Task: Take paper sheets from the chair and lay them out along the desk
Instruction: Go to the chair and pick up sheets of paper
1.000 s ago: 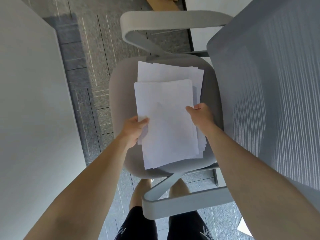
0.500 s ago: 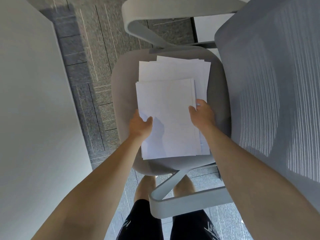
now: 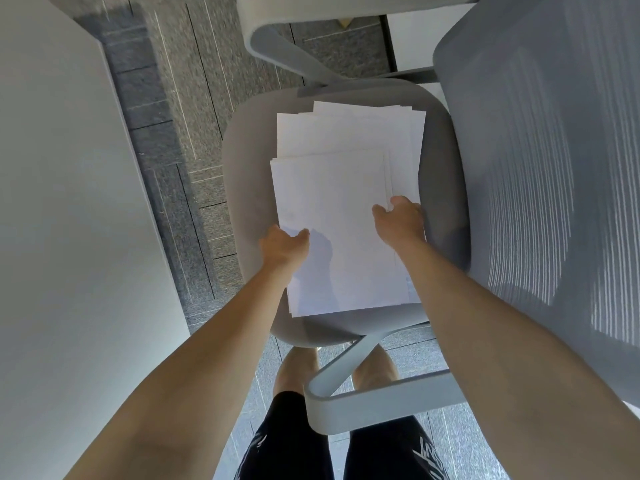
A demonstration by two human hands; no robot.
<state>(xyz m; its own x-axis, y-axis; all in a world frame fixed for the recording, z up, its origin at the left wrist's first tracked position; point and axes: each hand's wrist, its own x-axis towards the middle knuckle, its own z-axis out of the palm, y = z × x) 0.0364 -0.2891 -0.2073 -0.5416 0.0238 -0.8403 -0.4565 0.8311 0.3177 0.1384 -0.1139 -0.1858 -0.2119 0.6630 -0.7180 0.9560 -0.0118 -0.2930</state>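
Both edges of the top paper sheets (image 3: 332, 209) on the chair (image 3: 249, 188) are grasped: left hand (image 3: 284, 245) left, right hand (image 3: 401, 220) right.

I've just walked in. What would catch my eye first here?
A messy white stack of papers lies on the grey chair seat, mid-frame. The left hand and right hand pinch the top sheets by their side edges. A pale desk fills the left side.
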